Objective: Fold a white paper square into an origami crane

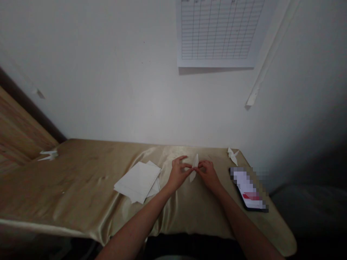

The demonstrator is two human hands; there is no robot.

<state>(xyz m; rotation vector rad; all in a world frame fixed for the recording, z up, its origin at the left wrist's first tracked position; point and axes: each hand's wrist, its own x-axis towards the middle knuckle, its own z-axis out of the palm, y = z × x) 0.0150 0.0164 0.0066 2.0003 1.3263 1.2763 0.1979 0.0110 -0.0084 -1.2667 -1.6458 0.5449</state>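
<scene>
Between my two hands, over the middle of the cloth, is a small folded white paper (195,161) with narrow points toward the wall and toward me. My left hand (179,172) pinches its left side between thumb and index finger, while the other fingers are lifted. From the right, the fingertips of my right hand (208,174) pinch it as well. The finer folds are too small and dim to make out. Left of my left hand lies a stack of white paper sheets (139,179).
A white origami crane (232,156) lies at the back right, near a lit phone (247,189) with a blurred screen. More folded white paper (49,155) sits at the far left. Gold satin cloth (81,180) covers the table, which meets a wall bearing a printed chart (217,32).
</scene>
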